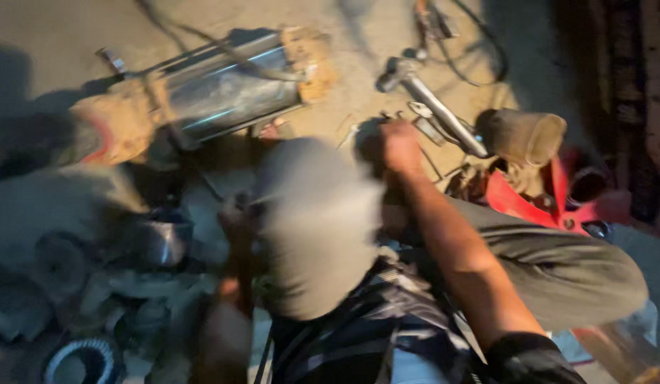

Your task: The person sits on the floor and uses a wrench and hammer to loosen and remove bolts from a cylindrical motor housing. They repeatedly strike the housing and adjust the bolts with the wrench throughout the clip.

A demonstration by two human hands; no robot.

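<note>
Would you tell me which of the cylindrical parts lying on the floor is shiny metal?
The long shiny cylinder at upper left, with rusty orange ends; the stubby cylinder at right is dull brown.

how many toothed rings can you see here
1: a toothed ring in the bottom left corner, below the dark parts pile. Others may be hidden in the blur there.

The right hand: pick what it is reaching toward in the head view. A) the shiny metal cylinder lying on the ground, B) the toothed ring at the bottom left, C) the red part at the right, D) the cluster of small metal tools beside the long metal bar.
D: the right hand is stretched out at the small metal tools next to the long metal bar, well clear of the shiny cylinder.
</note>
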